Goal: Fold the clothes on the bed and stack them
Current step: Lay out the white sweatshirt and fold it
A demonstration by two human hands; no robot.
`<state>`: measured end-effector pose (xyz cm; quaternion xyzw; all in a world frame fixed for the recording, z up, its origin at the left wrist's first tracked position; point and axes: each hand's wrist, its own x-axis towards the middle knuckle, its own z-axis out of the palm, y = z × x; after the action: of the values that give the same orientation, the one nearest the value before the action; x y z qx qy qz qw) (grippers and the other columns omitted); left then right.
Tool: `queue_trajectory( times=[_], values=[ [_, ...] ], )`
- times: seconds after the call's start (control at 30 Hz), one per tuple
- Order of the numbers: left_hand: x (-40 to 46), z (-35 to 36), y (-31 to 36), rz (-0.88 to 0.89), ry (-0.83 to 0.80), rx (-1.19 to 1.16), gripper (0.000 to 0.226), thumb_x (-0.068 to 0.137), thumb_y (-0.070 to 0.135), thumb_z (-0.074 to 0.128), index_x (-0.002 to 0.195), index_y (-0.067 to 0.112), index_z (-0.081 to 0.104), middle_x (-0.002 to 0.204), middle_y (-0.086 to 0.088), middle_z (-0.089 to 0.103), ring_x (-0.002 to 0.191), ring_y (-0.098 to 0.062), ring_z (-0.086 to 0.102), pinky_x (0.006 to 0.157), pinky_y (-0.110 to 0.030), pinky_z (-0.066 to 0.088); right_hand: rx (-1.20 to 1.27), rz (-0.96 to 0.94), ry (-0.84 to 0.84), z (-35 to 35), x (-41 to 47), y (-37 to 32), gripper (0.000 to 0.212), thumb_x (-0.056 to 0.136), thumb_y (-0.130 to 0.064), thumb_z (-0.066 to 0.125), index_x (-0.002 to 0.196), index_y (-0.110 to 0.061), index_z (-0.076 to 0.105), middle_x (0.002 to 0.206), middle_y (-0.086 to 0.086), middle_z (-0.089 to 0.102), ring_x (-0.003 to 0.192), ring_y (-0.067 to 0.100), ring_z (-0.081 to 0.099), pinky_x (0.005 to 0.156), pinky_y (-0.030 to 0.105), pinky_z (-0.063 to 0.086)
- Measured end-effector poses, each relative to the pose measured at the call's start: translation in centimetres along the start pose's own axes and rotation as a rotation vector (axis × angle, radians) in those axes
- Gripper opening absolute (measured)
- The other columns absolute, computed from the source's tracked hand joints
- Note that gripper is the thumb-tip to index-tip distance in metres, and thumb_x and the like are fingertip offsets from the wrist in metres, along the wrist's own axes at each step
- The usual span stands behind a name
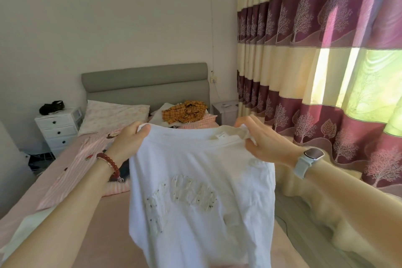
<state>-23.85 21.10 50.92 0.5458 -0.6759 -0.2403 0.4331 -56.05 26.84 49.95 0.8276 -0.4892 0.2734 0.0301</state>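
A white T-shirt [202,198] with raised letters hangs in the air in front of me, above the pink bed [104,224]. My left hand [130,139] grips its left shoulder. My right hand [263,139] pinches its right shoulder near the collar. An orange checked garment [185,111] lies crumpled on a pile by the headboard. A dark garment [124,169] shows behind my left wrist, partly hidden by the shirt.
A pink striped blanket [82,169] lies across the bed's left side, a pillow [113,115] behind it. A white drawer unit [57,128] stands at the left, a small bedside table [225,111] at the right. Patterned curtains [315,61] fill the right side.
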Motion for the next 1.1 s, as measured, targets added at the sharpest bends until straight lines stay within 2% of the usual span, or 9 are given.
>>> queue_trajectory(
  times=[0.17,0.37,0.5,0.57,0.63,0.73,0.87,0.97,1.1],
  values=[
    [0.0,0.3,0.0,0.065,0.018,0.152,0.018,0.098,0.029,0.039,0.096,0.012,0.045,0.083,0.001,0.05,0.084,-0.02,0.048,0.067,-0.031,0.032,0.161,0.078,0.189,0.6,0.3,0.5,0.04,0.088,0.009,0.035,0.123,-0.011,0.042,0.106,0.007,0.045,0.092,0.027,0.05,0.082,0.029,0.04],
    [-0.1,-1.2,1.2,0.071,-0.058,-0.125,0.016,0.085,0.025,0.064,0.087,0.026,0.049,0.088,0.006,0.058,0.076,-0.006,0.057,0.062,-0.021,0.043,-0.002,0.057,0.067,0.5,0.4,0.3,0.051,0.091,0.009,0.033,0.125,-0.024,0.053,0.109,0.011,0.041,0.085,0.034,0.054,0.079,0.043,0.048],
    [-0.5,-2.8,1.7,0.116,-0.253,-0.113,0.018,0.085,0.01,0.063,0.096,0.024,0.058,0.096,0.004,0.064,0.084,-0.005,0.06,0.071,-0.018,0.048,-0.118,0.095,0.062,0.1,0.2,1.1,0.027,0.095,-0.003,0.035,0.111,-0.011,0.056,0.096,0.011,0.047,0.073,0.037,0.055,0.069,0.047,0.046],
    [-0.8,-3.2,1.7,0.147,-0.259,-0.039,0.016,0.088,0.004,0.058,0.096,0.017,0.062,0.097,-0.002,0.065,0.086,-0.011,0.059,0.076,-0.022,0.046,-0.19,0.117,0.079,0.0,0.2,1.4,0.021,0.096,-0.007,0.035,0.106,-0.009,0.054,0.095,0.011,0.051,0.071,0.035,0.056,0.063,0.042,0.045],
    [-1.1,-3.0,1.5,0.147,-0.199,0.043,0.012,0.089,0.005,0.057,0.087,0.015,0.063,0.086,-0.003,0.064,0.079,-0.012,0.056,0.069,-0.023,0.043,-0.274,0.185,0.117,0.2,0.1,1.5,0.019,0.095,-0.009,0.035,0.105,-0.011,0.051,0.094,0.009,0.053,0.072,0.033,0.056,0.058,0.034,0.037],
    [-1.7,-1.8,0.9,0.151,0.06,0.158,0.016,0.087,0.014,0.062,0.072,0.01,0.055,0.067,-0.002,0.053,0.063,-0.015,0.046,0.058,-0.028,0.033,-0.289,0.356,0.228,1.4,-0.4,1.3,0.019,0.094,-0.01,0.036,0.108,-0.013,0.048,0.094,0.01,0.055,0.074,0.035,0.055,0.059,0.034,0.032],
    [-3.5,0.1,0.1,0.167,0.218,0.162,0.032,0.09,0.025,0.057,0.068,0.013,0.037,0.061,0.002,0.038,0.056,-0.014,0.035,0.052,-0.026,0.028,0.079,0.511,0.459,3.1,-1.5,0.5,0.02,0.09,0.001,0.031,0.095,-0.013,0.044,0.086,0.008,0.052,0.073,0.034,0.049,0.062,0.034,0.03],
    [-5.1,1.2,-0.7,0.218,0.214,0.1,0.032,0.094,0.025,0.051,0.069,0.014,0.034,0.064,0.001,0.037,0.057,-0.012,0.034,0.05,-0.016,0.028,0.316,0.471,0.666,4.2,-2.6,-1.0,0.027,0.087,0.007,0.029,0.087,-0.018,0.038,0.077,0.0,0.045,0.066,0.019,0.04,0.06,0.027,0.025],
    [-6.4,1.1,-0.5,0.246,0.279,-0.036,0.03,0.091,0.022,0.058,0.072,0.016,0.036,0.065,0.002,0.037,0.053,0.0,0.036,0.05,-0.011,0.032,0.359,0.354,0.805,3.6,-3.5,-2.0,0.02,0.085,-0.005,0.029,0.09,-0.019,0.043,0.079,0.001,0.046,0.061,0.006,0.037,0.056,0.018,0.026]
  ],
)
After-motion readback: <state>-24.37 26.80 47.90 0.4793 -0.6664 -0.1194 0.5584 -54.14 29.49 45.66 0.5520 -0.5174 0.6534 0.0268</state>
